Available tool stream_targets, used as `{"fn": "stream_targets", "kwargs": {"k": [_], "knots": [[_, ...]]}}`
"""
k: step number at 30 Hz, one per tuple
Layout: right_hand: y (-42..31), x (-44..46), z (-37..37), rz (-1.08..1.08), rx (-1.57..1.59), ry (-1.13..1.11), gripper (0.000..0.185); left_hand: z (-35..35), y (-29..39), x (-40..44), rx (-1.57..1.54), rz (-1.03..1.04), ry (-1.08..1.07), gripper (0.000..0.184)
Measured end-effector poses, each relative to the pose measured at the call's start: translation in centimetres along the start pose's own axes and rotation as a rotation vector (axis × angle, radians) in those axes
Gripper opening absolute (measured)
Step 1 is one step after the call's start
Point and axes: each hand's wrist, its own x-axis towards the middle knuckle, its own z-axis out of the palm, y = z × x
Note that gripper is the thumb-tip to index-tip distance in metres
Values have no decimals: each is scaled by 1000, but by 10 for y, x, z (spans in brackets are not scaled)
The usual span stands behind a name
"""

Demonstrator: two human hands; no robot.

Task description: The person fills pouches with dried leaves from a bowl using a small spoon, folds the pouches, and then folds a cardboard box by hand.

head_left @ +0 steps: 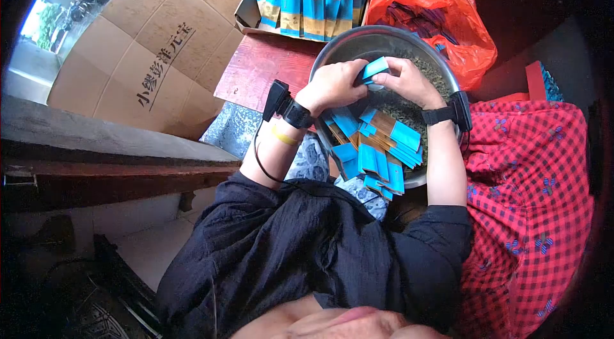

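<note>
Over a metal basin [334,48], we grip a small blue packet [375,67] between both hands, the left hand [339,85] closed on its left end and the right hand [410,83] pinching the other between thumb and fingers. Whether it is one layer or several, we cannot tell. We judge it light and thin, stiff enough to keep its shape yet easily creased, its smooth face perhaps a little slippery; a gentle fingertip hold near the ends should suit it best. The packet sits at our fingertips, tilted up toward its right end, above the dried bits [417,112] in the basin and beyond the loose packets [380,158] piled nearer our body.
</note>
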Motion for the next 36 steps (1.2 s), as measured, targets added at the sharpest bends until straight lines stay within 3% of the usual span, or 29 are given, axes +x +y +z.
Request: {"fn": "stream_targets", "kwargs": {"k": [8,12,14,24,30,36], "knots": [[-7,-2,1,5,-124,139,23,3,-4,3,14,-21,-8,41],[2,1,1,-89,-116,147,23,5,-6,3,31,-13,11,39],[3,0,0,-6,-120,47,26,7,-7,3,41,-2,17,37],[3,1,2,10,-101,60,26,5,-5,1,39,12,6,38],[-9,0,-3,69,-413,235,38,3,-3,1,-3,-3,52,36],[6,4,1,-167,-141,379,37,0,0,3,-100,-69,28,31]]}}
